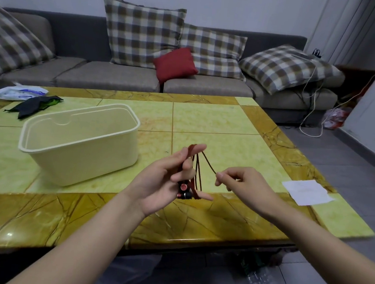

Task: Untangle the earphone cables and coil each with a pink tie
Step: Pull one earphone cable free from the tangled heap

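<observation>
Earphone cable (198,174) in loops round curled left hand (163,182) fingers, loose strand in right hand (243,181) fingers' pinch.

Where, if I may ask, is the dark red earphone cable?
Head view, centre: the cable loops over the left hand, one strand pinched by the right hand, right of the cream plastic tub.

Table (205,121) stood before sofa (111,74), hands over its near edge
Tub (81,150) sat on the table left of the left hand (164,180), bag (19,92) behind the tub, paper (307,191) right of the right hand (243,183); cable (199,171) ran between them
</observation>
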Available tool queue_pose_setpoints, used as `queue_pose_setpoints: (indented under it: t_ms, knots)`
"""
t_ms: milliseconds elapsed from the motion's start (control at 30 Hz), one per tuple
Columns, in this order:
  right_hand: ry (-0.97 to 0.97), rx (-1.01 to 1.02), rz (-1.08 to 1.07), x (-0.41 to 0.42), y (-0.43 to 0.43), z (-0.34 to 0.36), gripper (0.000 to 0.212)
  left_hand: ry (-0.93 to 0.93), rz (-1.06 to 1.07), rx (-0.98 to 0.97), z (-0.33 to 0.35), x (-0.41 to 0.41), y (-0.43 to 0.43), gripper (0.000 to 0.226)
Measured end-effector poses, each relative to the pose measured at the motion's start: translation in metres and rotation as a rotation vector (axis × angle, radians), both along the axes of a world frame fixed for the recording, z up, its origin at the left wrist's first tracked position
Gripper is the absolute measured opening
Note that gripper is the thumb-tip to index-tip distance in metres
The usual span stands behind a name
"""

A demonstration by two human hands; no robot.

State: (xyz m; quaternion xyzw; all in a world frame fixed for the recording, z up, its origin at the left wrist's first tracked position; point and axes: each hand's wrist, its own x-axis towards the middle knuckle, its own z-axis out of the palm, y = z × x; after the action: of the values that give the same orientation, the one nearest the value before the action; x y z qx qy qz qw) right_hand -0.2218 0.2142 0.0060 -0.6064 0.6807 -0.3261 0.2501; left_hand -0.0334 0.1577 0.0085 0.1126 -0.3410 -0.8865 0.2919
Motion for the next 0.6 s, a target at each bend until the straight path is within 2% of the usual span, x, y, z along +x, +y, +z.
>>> queue_pose_setpoints:
  t_ms: [67, 167, 300, 367, 500, 600]
  knots:
    - [0.058, 0.048, 0.03, 0.006, 0.004, -0.008, 0.029, 0.054, 0.05, 0.075, 0.002, -0.002, 0.0, 0.038]
    - [0.104, 0.11, 0.088, 0.016, 0.009, -0.014, 0.028, 0.026, 0.184, 0.122, 0.007, -0.007, 0.0, 0.032]
    - [0.151, 0.123, 0.221, 0.03, 0.015, -0.016, 0.021, -0.015, 0.349, 0.049, 0.004, -0.014, -0.003, 0.033]
    - [0.251, 0.084, 0.255, 0.035, 0.018, -0.015, 0.021, -0.111, 0.453, -0.081, 0.003, -0.016, -0.004, 0.03]
    - [0.328, -0.04, 0.214, 0.036, 0.021, -0.009, 0.022, -0.471, 0.572, -0.552, -0.003, -0.014, -0.001, 0.024]
    - [0.347, -0.089, 0.19, 0.035, 0.021, -0.004, 0.021, -0.59, 0.575, -0.699, -0.008, -0.015, 0.0, 0.021]
